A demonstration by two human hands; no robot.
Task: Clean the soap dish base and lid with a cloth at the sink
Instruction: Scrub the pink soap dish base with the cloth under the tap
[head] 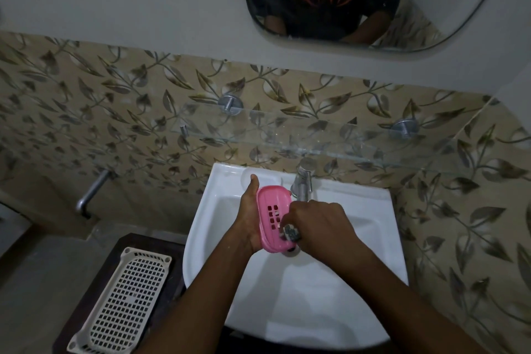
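Both hands: you hold them over the white sink.
Left hand: cupped around the pink soap dish piece, thumb up along its far-left edge.
Right hand: closed on a dark cloth, pressed to the dish's near-right part.
Tap: just beyond the dish.
Basket: white, near left, apart.

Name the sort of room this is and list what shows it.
Most likely a home bathroom: a white wall-mounted sink with a tap, a glass shelf and mirror above it, and leaf-patterned wall tiles.
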